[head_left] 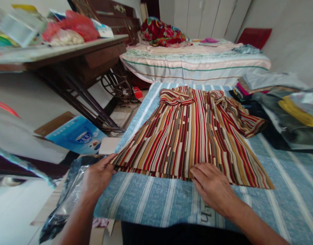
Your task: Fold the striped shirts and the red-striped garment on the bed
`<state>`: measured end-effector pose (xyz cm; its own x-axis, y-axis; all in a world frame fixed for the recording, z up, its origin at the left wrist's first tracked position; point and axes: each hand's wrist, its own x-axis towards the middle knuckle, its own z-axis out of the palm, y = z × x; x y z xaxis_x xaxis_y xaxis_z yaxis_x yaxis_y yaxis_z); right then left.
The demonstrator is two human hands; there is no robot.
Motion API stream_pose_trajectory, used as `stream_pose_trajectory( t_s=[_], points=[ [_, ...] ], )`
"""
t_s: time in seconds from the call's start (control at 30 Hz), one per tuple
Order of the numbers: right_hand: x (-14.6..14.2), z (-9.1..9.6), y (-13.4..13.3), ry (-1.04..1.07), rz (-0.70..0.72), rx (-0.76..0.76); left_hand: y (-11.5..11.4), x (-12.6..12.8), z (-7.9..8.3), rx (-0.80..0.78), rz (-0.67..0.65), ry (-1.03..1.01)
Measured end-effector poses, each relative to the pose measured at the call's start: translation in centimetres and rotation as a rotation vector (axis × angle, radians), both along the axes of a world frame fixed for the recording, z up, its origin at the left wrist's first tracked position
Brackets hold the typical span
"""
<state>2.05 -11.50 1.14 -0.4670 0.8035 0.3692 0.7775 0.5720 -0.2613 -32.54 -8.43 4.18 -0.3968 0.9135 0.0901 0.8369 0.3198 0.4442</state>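
A striped dress (189,132) in red, tan, brown and white lies spread flat on a blue-and-white striped cloth (151,197), its top end away from me. My left hand (97,175) pinches the hem at the near left corner. On the hem near the middle rests my right hand (212,187), fingers stretched flat on the fabric.
A pile of folded clothes (281,109) sits at the right edge of the cloth. To the left stand an old treadle sewing table (77,61), a blue box (76,134) and a dark plastic bag (67,200). A bed (194,63) fills the back.
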Motion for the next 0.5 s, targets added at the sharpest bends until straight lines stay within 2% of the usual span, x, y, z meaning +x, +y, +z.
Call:
stream_pose_trajectory(
  t_s=[0.1,0.27,0.4,0.5],
  points=[
    [-0.9,0.1,-0.1,-0.044,0.005,0.001,0.0,-0.4,-0.5,-0.039,-0.005,-0.073],
    [-1.5,0.0,0.0,-0.061,0.009,-0.069,-0.1,-0.7,-1.1,0.021,-0.007,-0.13],
    [-1.3,0.1,0.2,-0.083,0.007,-0.122,-0.3,-0.6,-0.8,0.035,0.013,-0.189],
    [-1.2,0.2,0.3,-0.024,0.007,-0.158,-0.5,-0.4,-0.2,0.036,0.03,-0.236]
  ],
)
